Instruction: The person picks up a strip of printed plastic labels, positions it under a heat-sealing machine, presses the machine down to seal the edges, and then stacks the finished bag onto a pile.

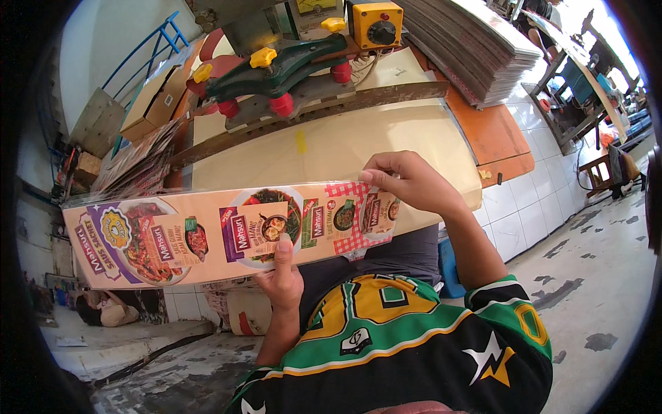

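My left hand (283, 281) is gripping the lower edge of a long printed card (210, 238) partly over my lap (408, 257), fingers hidden behind. My right hand (417, 181) is pinching its upper edge; beyond, a green machine frame (258, 81) is standing over the desk (488, 131).

A long, flat peach panel (212, 238) printed with food dishes, red-checked near its right end, slants partly above the lap (414, 257).

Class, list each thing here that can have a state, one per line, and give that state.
Printed strip: held, printed side showing
Left hand: closed on strip, thumb in front
Right hand: pinched at strip's upper edge
Cream sheet: laid out, partly covered
Sheet stack: piled up
Yellow control box: on or off unclear
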A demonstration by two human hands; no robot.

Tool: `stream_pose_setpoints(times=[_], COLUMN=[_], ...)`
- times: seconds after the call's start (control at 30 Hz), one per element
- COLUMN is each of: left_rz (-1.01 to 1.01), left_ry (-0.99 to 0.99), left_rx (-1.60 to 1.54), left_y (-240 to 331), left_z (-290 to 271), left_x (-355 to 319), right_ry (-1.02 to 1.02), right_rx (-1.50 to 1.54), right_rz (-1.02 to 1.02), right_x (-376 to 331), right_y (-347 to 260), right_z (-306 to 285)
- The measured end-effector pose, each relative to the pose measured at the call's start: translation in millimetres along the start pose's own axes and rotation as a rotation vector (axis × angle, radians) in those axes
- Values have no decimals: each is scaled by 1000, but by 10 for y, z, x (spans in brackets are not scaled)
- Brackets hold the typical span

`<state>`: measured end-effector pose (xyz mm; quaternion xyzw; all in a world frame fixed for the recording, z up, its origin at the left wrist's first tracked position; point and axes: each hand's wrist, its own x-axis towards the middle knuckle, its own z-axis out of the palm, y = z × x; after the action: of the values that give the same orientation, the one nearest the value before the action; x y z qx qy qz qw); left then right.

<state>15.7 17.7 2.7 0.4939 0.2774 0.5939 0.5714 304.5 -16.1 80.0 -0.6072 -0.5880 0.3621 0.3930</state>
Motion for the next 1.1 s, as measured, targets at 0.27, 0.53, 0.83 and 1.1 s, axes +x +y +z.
stream_pose_setpoints(times=[0.27, 0.53, 0.83, 1.1], left_rz=[-50, -246, -172, -134], left_ry=[2, -274, -242, -301], left_rx=[-222, -44, 171, 235], left_y=[-68, -105, 54, 98], left_z=[-26, 260, 391, 465], left_x=[-77, -393, -298, -285], right_ry=[179, 299, 89, 383], right_rx=[204, 127, 105, 72], right_rz=[-65, -172, -143, -175], right_x=[-12, -140, -143, -159], right_y=[154, -146, -81, -123], right_z=[160, 401, 308, 457])
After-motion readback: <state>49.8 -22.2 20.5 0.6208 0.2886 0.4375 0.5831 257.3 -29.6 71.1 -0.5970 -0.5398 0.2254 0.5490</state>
